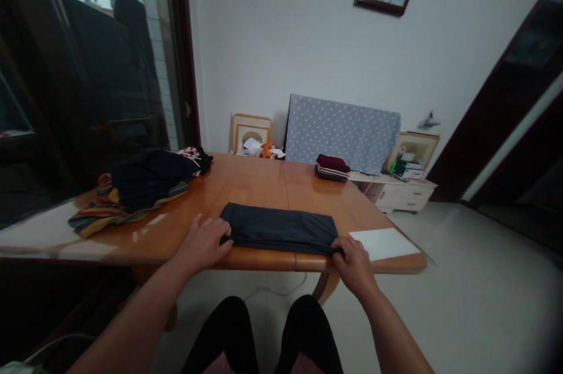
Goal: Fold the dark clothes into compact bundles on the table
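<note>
A dark navy garment [279,226], folded into a long flat strip, lies along the near edge of the wooden table. My left hand [206,243] grips its near left corner, fingers curled over the cloth. At the opposite end, my right hand [352,259] pinches the near right corner between thumb and fingers. What kind of garment it is cannot be made out. Both hands rest at the level of the tabletop.
The wooden table [250,182] bears a heap of loose clothes [149,180] at left and a small folded stack [332,167] at the far right. A white sheet [385,243] lies by the right edge. Behind stand a dotted cloth cover [343,131] and a white cabinet [404,195].
</note>
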{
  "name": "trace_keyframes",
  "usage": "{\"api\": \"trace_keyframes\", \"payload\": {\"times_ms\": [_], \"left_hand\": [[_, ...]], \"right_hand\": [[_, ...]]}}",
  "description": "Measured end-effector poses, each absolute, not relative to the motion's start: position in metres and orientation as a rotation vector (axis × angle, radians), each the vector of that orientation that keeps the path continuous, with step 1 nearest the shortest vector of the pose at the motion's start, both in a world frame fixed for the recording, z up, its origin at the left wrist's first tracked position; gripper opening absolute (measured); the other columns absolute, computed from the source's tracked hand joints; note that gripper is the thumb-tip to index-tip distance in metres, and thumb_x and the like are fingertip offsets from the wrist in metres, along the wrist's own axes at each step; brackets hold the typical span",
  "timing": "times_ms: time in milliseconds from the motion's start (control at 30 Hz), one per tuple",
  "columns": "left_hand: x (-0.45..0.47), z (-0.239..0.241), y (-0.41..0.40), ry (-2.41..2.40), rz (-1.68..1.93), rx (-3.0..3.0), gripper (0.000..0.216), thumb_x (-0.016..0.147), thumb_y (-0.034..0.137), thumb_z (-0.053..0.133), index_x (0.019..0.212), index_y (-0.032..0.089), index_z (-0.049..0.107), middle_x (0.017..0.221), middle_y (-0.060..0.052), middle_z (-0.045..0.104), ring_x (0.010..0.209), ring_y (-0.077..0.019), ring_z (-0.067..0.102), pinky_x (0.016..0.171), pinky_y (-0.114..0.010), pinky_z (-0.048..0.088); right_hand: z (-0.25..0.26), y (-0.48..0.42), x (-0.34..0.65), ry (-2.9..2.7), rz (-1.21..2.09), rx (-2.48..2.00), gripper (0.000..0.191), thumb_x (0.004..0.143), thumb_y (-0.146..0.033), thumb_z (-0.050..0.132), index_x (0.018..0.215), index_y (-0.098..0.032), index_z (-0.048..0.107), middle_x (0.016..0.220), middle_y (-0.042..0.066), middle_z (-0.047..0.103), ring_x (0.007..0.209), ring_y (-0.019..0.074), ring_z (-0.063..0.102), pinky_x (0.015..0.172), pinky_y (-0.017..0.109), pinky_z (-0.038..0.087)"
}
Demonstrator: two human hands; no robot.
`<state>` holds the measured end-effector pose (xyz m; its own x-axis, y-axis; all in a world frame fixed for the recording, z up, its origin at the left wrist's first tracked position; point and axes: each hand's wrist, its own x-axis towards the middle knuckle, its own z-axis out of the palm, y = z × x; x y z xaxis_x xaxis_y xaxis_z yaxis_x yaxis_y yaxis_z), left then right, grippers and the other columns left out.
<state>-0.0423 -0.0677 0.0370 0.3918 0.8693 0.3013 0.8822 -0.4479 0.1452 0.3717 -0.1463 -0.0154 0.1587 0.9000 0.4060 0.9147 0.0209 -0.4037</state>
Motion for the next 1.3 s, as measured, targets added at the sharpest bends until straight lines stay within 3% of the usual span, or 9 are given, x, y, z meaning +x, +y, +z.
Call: {"api": "trace_keyframes", "payload": {"times_ms": [133, 333, 500, 633, 700, 767, 833, 967, 1300], "left_hand": [[-0.039, 0.05, -0.061, -1.627, -0.591, -2.61, 0.038, 0.092, 0.057, 0.045, 0.08, 0.025, 0.062, 0.091, -0.003, 0.069, 0.099, -0.0261, 0.062, 0.111, -0.053, 0.025], [-0.012, 0.063, -0.009, -1.576, -0.75, -2.614, 0.047, 0.101, 0.045, 0.026, 0.088, 0.022, 0.065, 0.095, -0.007, 0.071, 0.094, -0.0223, 0.064, 0.089, -0.035, 0.045], [0.031, 0.043, 0.023, -1.602, -0.569, -2.71, 0.044, 0.101, 0.037, 0.028, 0.114, 0.02, 0.067, 0.124, -0.011, 0.068, 0.118, -0.0228, 0.059, 0.102, -0.034, 0.041], [0.041, 0.016, 0.02, -1.645, -0.425, -2.729, 0.047, 0.099, 0.045, 0.034, 0.132, 0.022, 0.058, 0.146, -0.012, 0.052, 0.137, -0.029, 0.044, 0.111, -0.047, 0.032], [0.036, 0.007, 0.016, -1.672, -0.382, -2.721, 0.057, 0.098, 0.056, 0.032, 0.141, 0.023, 0.051, 0.155, -0.012, 0.041, 0.145, -0.0302, 0.032, 0.115, -0.051, 0.023], [0.029, 0.003, 0.014, -1.689, -0.359, -2.713, 0.067, 0.096, 0.065, 0.028, 0.145, 0.023, 0.046, 0.158, -0.013, 0.035, 0.148, -0.0307, 0.025, 0.117, -0.053, 0.017], [0.023, 0.003, 0.014, -1.702, -0.344, -2.702, 0.074, 0.094, 0.069, 0.027, 0.146, 0.021, 0.045, 0.158, -0.014, 0.034, 0.149, -0.0313, 0.022, 0.117, -0.053, 0.013], [0.022, 0.006, 0.016, -1.73, -0.329, -2.671, 0.08, 0.092, 0.073, 0.025, 0.147, 0.018, 0.044, 0.157, -0.016, 0.035, 0.149, -0.0323, 0.021, 0.117, -0.053, 0.013], [0.021, 0.004, 0.019, -1.692, -0.276, -2.636, 0.086, 0.089, 0.077, 0.022, 0.147, 0.016, 0.042, 0.156, -0.018, 0.036, 0.148, -0.0348, 0.023, 0.116, -0.052, 0.016]], "right_hand": [[-0.002, -0.15, 0.376, -1.672, 0.069, -1.755, 0.021, 0.083, -0.033, 0.053, 0.092, -0.027, 0.07, 0.112, 0.004, 0.069, 0.109, 0.026, 0.058, 0.096, 0.039, 0.042], [0.05, -0.113, 0.362, -1.522, 0.045, -1.67, 0.043, 0.096, -0.049, 0.037, 0.087, -0.022, 0.069, 0.086, 0.007, 0.07, 0.084, 0.022, 0.063, 0.078, 0.03, 0.044], [0.071, -0.057, 0.311, -1.701, 0.067, -1.776, 0.053, 0.101, -0.045, 0.026, 0.083, -0.019, 0.069, 0.083, 0.009, 0.07, 0.08, 0.0208, 0.063, 0.075, 0.029, 0.043], [0.048, -0.038, 0.276, -1.892, 0.193, -1.932, 0.052, 0.101, -0.045, 0.026, 0.112, -0.016, 0.068, 0.117, 0.015, 0.068, 0.11, 0.025, 0.061, 0.094, 0.034, 0.041], [0.031, -0.041, 0.271, -1.989, 0.197, -1.98, 0.058, 0.099, -0.052, 0.031, 0.137, -0.014, 0.055, 0.145, 0.017, 0.05, 0.136, 0.0291, 0.043, 0.11, 0.041, 0.029], [0.017, -0.048, 0.275, -2.03, 0.208, -2.04, 0.072, 0.096, -0.061, 0.031, 0.151, -0.014, 0.037, 0.159, 0.015, 0.029, 0.148, 0.0308, 0.021, 0.118, 0.048, 0.013], [0.01, -0.056, 0.286, -2.002, 0.239, -2.122, 0.083, 0.093, -0.07, 0.027, 0.156, -0.015, 0.027, 0.163, 0.014, 0.018, 0.151, 0.031, 0.009, 0.119, 0.052, 0.005], [0.006, -0.066, 0.314, -1.899, 0.238, -2.231, 0.094, 0.088, -0.078, 0.019, 0.157, -0.013, 0.021, 0.163, 0.016, 0.015, 0.151, 0.0315, 0.008, 0.119, 0.053, 0.002], [0.004, -0.07, 0.328, -1.836, 0.28, -2.296, 0.096, 0.088, -0.079, 0.017, 0.158, -0.014, 0.017, 0.164, 0.017, 0.012, 0.151, 0.0311, 0.005, 0.116, 0.061, 0.003]]}}
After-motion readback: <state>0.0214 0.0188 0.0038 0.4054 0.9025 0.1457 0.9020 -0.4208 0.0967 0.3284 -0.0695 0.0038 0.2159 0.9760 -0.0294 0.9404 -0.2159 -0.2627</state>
